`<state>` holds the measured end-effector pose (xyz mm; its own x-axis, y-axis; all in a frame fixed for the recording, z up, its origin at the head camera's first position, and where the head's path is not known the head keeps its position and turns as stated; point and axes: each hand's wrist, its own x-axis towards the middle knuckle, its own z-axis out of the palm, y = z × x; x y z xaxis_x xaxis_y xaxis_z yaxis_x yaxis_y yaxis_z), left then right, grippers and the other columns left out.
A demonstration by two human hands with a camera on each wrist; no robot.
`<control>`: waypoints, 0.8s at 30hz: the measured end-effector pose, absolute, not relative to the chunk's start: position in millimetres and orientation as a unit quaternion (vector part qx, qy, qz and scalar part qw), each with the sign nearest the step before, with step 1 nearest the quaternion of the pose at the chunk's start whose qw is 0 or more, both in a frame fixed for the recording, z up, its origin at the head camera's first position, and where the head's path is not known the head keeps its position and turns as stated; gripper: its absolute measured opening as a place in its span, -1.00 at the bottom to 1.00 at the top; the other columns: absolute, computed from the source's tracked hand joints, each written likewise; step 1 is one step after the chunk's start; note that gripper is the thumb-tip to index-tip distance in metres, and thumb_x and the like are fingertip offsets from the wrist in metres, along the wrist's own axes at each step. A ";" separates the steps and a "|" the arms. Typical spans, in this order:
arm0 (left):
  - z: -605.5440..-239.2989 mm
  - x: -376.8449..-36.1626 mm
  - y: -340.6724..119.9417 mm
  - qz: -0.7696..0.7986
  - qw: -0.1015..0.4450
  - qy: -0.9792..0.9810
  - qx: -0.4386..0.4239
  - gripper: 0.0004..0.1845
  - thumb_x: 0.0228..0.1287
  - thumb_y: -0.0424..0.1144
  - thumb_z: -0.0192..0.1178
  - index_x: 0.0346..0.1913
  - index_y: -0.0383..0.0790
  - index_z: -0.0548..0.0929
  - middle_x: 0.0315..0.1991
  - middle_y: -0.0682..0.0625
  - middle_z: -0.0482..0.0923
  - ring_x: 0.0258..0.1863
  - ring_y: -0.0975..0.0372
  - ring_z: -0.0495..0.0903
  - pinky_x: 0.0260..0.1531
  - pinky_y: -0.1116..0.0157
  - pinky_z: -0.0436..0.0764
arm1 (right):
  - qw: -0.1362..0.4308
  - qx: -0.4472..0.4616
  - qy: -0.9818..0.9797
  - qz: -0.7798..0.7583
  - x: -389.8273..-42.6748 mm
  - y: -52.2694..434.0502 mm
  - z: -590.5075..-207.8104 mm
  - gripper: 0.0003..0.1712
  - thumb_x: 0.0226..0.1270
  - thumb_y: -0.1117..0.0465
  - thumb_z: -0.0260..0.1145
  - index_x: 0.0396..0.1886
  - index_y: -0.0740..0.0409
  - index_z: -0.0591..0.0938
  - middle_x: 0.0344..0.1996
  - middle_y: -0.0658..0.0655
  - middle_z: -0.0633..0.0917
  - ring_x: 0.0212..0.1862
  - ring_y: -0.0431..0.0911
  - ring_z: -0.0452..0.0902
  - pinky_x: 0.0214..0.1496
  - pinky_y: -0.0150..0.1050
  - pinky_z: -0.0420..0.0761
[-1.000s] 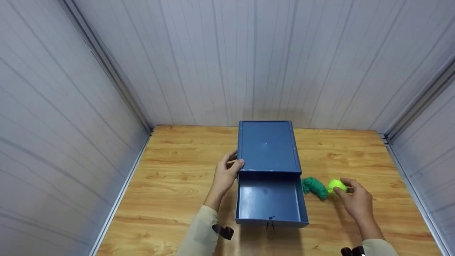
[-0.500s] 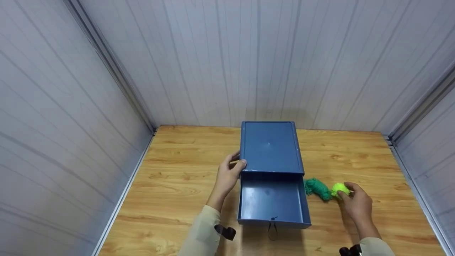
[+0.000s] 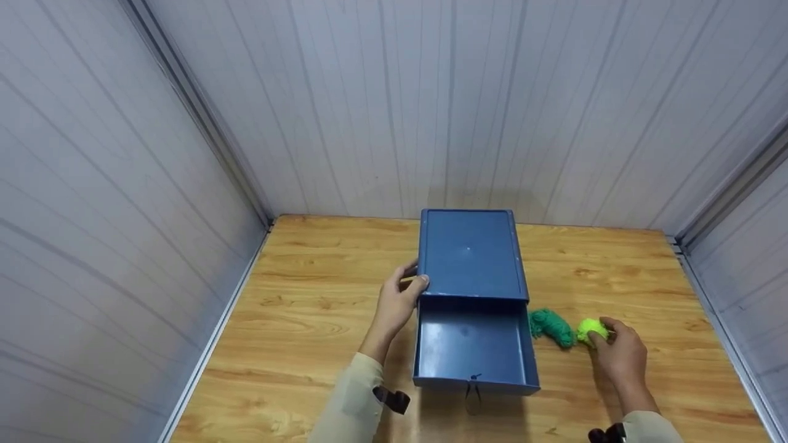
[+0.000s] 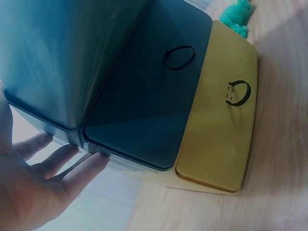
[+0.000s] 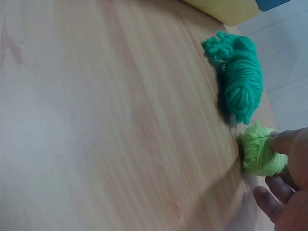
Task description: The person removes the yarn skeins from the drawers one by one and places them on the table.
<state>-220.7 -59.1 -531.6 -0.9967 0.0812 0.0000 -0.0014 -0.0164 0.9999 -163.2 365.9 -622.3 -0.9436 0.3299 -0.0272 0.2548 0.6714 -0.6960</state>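
A stacked drawer unit (image 3: 471, 255) stands mid-table with its blue top drawer (image 3: 474, 344) pulled out; its bare inside shows. My left hand (image 3: 397, 301) is at the unit's left side, thumb on the top edge and fingers extended against the side. In the left wrist view those fingertips touch the casing. With thumb and fingers, my right hand (image 3: 622, 354) pinches a neon-yellow ball of yarn (image 3: 590, 331), low by the tabletop; the right wrist view shows it close to the wood. Between it and the unit lies a green skein of yarn (image 3: 554, 329).
Beneath the pulled-out drawer, a dark blue drawer (image 4: 144, 96) and a yellow drawer (image 4: 216, 134) are closed, each with a black loop handle. Pale panel walls (image 3: 369, 111) enclose the wooden table (image 3: 295, 320) at the back and both sides.
My right hand has lowered the yellow yarn slightly and brought it a little nearer to me. The left hand keeps its place on the unit. The whole view has shifted slightly.
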 end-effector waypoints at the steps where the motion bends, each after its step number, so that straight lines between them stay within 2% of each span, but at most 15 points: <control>1: -532.0 -220.8 -58.9 0.712 0.029 0.701 0.029 -0.40 0.43 -0.11 0.23 0.48 -0.14 0.43 0.33 -0.20 0.50 0.25 -0.03 0.56 0.04 0.09 0.70 | 0.053 -0.160 -0.912 0.373 -162.4 365.8 -621.4 -0.45 0.48 0.29 0.29 0.36 0.44 0.46 0.21 0.55 0.50 0.20 0.39 0.49 0.18 0.26 0.54; 8: -533.1 -221.3 -58.2 0.708 0.023 0.705 0.035 -0.41 0.43 -0.09 0.22 0.46 -0.16 0.45 0.32 -0.19 0.51 0.23 0.00 0.58 0.03 0.11 0.70 | 0.080 -0.157 -0.906 0.384 -155.2 362.5 -609.8 -0.49 0.49 0.21 0.31 0.33 0.37 0.53 0.25 0.52 0.46 0.25 0.40 0.45 0.18 0.30 0.53; 12: -532.1 -222.3 -57.6 0.712 0.022 0.701 0.038 -0.41 0.42 -0.11 0.22 0.45 -0.18 0.46 0.30 -0.20 0.52 0.21 0.00 0.60 0.01 0.12 0.71 | 0.095 -0.151 -0.902 0.394 -149.7 358.0 -600.7 -0.51 0.51 0.15 0.30 0.30 0.32 0.57 0.23 0.45 0.51 0.26 0.32 0.44 0.16 0.26 0.51; 13: -531.5 -222.6 -57.4 0.712 0.021 0.700 0.039 -0.41 0.42 -0.11 0.22 0.45 -0.19 0.46 0.30 -0.21 0.52 0.20 -0.01 0.60 0.00 0.12 0.71 | 0.100 -0.149 -0.903 0.391 -149.0 356.6 -598.1 -0.52 0.52 0.13 0.30 0.29 0.30 0.58 0.22 0.42 0.53 0.25 0.29 0.46 0.13 0.17 0.54; 15: -530.7 -223.3 -57.0 0.712 0.020 0.701 0.038 -0.41 0.42 -0.12 0.22 0.45 -0.19 0.46 0.30 -0.21 0.52 0.20 0.00 0.60 -0.01 0.12 0.72 | 0.113 -0.145 -0.905 0.384 -148.1 353.6 -593.1 -0.54 0.51 0.11 0.31 0.27 0.25 0.61 0.19 0.35 0.59 0.21 0.20 0.51 0.06 -0.13 0.60; 17: -531.1 -224.3 -56.5 0.712 0.019 0.701 0.037 -0.41 0.41 -0.12 0.22 0.45 -0.20 0.46 0.30 -0.21 0.52 0.19 0.00 0.60 -0.02 0.12 0.72 | 0.129 -0.137 -0.906 0.379 -147.8 350.4 -588.2 -0.57 0.50 0.10 0.33 0.24 0.21 0.65 0.13 0.29 0.66 0.12 0.05 0.59 -0.07 -0.43 0.55; 19: -531.8 -224.6 -55.6 0.712 0.018 0.701 0.039 -0.40 0.42 -0.12 0.22 0.46 -0.22 0.45 0.30 -0.22 0.51 0.20 -0.01 0.60 -0.03 0.12 0.73 | 0.144 -0.132 -0.906 0.374 -147.2 347.1 -583.0 -0.59 0.48 0.10 0.35 0.20 0.18 0.68 0.06 0.23 0.71 -0.03 -0.19 0.62 -0.20 -0.63 0.43; 22: -532.7 -224.3 -54.7 0.715 0.020 0.698 0.037 -0.40 0.42 -0.14 0.22 0.46 -0.22 0.45 0.30 -0.22 0.52 0.20 -0.01 0.60 -0.03 0.13 0.72 | 0.165 -0.124 -0.902 0.379 -144.9 340.7 -575.7 -0.64 0.43 0.13 0.40 0.14 0.16 0.72 -0.06 0.16 0.77 -0.20 -0.48 0.51 -0.25 -0.68 0.39; 24: -532.8 -223.6 -54.6 0.716 0.021 0.697 0.039 -0.40 0.42 -0.14 0.22 0.46 -0.23 0.44 0.30 -0.23 0.51 0.20 -0.01 0.59 -0.02 0.13 0.72 | 0.175 -0.120 -0.900 0.382 -142.6 335.5 -570.1 -0.67 0.41 0.14 0.43 0.10 0.14 0.74 -0.13 0.13 0.78 -0.24 -0.57 0.46 -0.25 -0.66 0.41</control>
